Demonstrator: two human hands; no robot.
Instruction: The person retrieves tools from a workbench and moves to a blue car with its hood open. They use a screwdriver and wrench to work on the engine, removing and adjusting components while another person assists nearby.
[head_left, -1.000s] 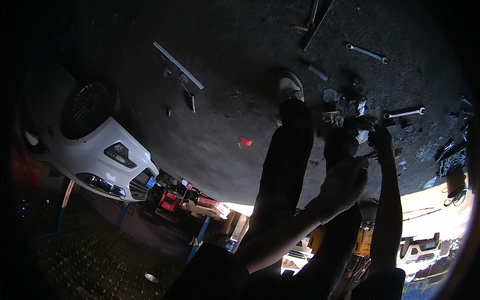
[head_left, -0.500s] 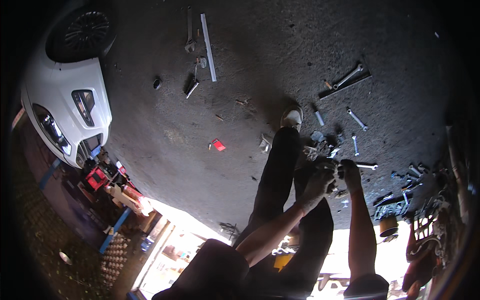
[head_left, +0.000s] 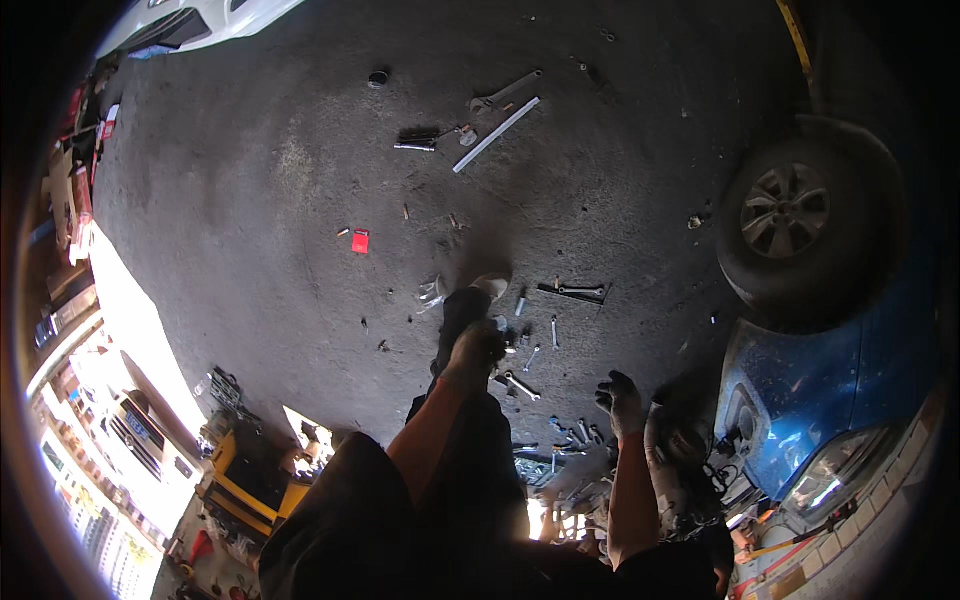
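While my R hand point(head_left: 622, 404) hangs spread, I can't tell L hand point(head_left: 475, 352) grip; swinging it right might knock 1 near wrench point(head_left: 522, 387).

Most of the frame is taken up by a dark, rough floor point(head_left: 250, 270). Strong daylight is let in at the left, where the floor is whitened along a strip. The upper left is edged by a white car point(head_left: 222, 18), the right by a blue vehicle point(head_left: 800, 385).
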